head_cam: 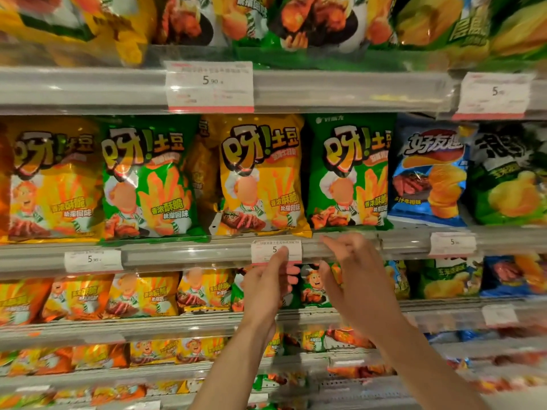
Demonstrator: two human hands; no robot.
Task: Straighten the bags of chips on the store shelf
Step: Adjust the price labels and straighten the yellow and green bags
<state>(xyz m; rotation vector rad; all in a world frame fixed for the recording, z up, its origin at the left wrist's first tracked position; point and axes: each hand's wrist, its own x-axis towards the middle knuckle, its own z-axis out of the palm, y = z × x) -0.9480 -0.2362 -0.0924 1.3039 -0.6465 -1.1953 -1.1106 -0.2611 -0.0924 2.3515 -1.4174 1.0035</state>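
Head view: both hands raised at middle shelf (189, 255) edge, no bag held.
We read this as the reach step, approx. between bags. Left hand (268, 287) has fingers loosely extended, index tip over the price tag (276, 251); right hand (352, 279) has fingers loosely curled, gripping nothing, just below the green bag (350, 173). Yellow bag (262, 173) stands upright beside it; a darker bag (204, 173) to its left sits turned edge-on. Next move, in our judgement: lift both hands, square that one w/ light pressure.
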